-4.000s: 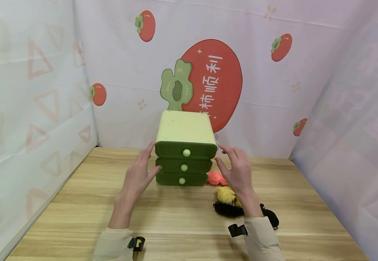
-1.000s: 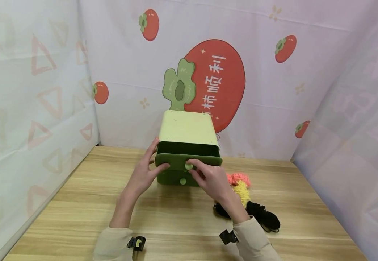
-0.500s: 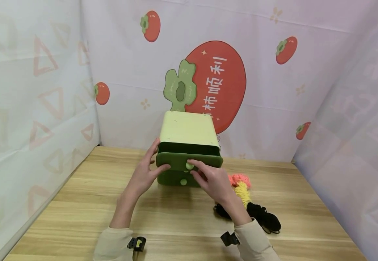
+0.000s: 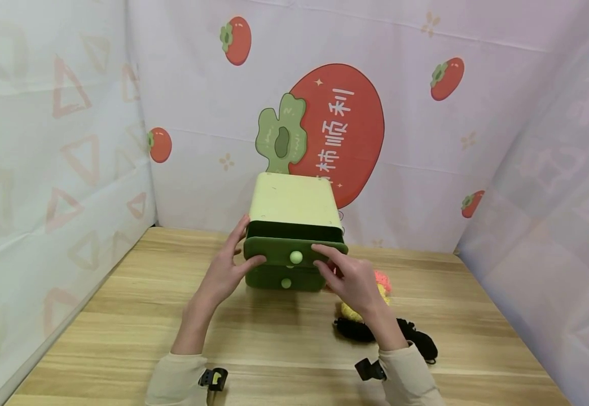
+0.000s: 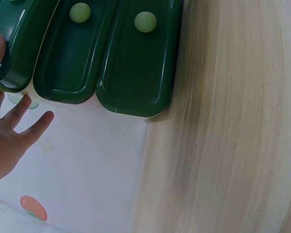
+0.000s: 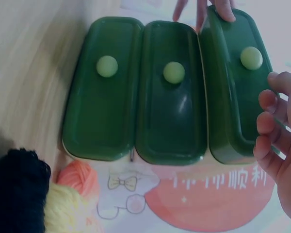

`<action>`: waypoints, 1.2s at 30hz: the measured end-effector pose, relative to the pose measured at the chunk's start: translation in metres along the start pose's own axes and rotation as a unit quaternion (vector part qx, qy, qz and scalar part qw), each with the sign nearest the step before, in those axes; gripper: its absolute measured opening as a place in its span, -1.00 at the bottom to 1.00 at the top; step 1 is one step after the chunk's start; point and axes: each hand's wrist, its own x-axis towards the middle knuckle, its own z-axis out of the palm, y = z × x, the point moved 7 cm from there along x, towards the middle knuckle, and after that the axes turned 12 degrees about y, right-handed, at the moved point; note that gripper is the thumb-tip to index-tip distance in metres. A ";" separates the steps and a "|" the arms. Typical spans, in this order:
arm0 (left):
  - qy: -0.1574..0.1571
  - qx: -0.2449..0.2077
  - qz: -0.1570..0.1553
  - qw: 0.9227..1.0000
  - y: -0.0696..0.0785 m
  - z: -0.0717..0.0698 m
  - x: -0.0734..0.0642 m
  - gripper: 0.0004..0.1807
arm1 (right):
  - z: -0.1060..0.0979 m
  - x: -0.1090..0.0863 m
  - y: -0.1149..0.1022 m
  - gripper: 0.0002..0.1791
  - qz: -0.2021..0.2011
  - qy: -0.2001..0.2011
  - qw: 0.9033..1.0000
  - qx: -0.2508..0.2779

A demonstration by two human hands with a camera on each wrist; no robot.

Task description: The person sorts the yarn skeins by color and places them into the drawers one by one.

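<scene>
A small cabinet with a pale-green top (image 4: 297, 197) and three dark-green drawers stands on the table. Its top drawer (image 4: 274, 249) is pulled partway out, and the dark gap behind its front shows; the middle drawer (image 6: 160, 111) and bottom drawer (image 6: 102, 111) are closed. My left hand (image 4: 220, 273) spans the cabinet's left side, thumb on the top drawer's front and the other fingers spread along the side. My right hand (image 4: 352, 282), loosely bent and holding nothing, is at the right part of that drawer front, apart from its round knob (image 4: 296, 257).
To the right of the cabinet lie bundles of yarn: coral yarn (image 4: 382, 280), yellow yarn (image 4: 352, 313) and black yarn (image 4: 417, 338), partly behind the right forearm. A printed cloth (image 4: 198, 186) hangs behind the wooden table (image 4: 274, 349).
The right hand first reached over, pinched the top drawer's knob and drew the drawer out; now it has let go and shifted right. The left hand has settled against the cabinet.
</scene>
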 end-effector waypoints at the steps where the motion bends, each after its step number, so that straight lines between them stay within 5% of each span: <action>1: 0.000 0.000 0.000 1.000 0.000 0.000 0.000 -0.01 | -0.003 0.000 0.000 -0.70 0.000 0.007 1.000 -0.002; 7: -0.004 0.008 -0.010 1.000 0.000 0.001 0.001 0.00 | -0.020 0.003 0.005 -0.52 0.003 0.061 0.998 0.001; 13: -0.006 0.003 -0.017 1.000 0.001 0.002 0.001 0.00 | -0.033 0.003 0.019 -0.61 0.038 0.094 0.995 0.007; 30: -0.001 -0.002 0.008 1.000 0.000 0.000 0.000 -0.01 | -0.053 -0.003 0.046 -0.63 0.074 0.102 0.990 -0.061; 36: 0.002 -0.007 0.019 1.000 0.001 0.001 0.000 -0.02 | -0.050 -0.010 0.060 -0.65 0.103 0.074 0.987 -0.096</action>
